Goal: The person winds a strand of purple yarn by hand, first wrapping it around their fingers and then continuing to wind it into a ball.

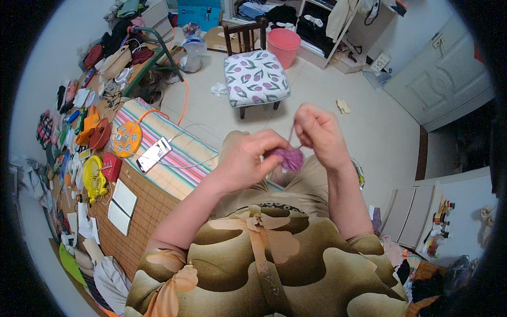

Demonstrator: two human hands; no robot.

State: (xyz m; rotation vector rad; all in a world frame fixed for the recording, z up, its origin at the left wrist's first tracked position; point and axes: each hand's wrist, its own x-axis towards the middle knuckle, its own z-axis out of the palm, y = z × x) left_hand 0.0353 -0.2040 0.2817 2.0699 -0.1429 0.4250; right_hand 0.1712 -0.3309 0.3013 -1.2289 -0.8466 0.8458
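Above my lap, my left hand [253, 156] pinches a small bundle of purple yarn [292, 159] between thumb and fingers. A strand of the same yarn [292, 134] runs up from the bundle to my right hand [315, 128]. The right fingers are curled closed around that strand, slightly higher and to the right of the bundle. My left fingers cover part of the bundle's left side. Beneath the hands are my legs in tan trousers [237, 198].
To the left, a striped cloth [186, 158] on the bed bears a phone [154, 155] with a cable and an orange round power strip [127, 138]. An open notebook [122, 208] lies on the woven mat [154, 206]. Ahead stand a cushioned chair [257, 79] and a pink bin [283, 45].
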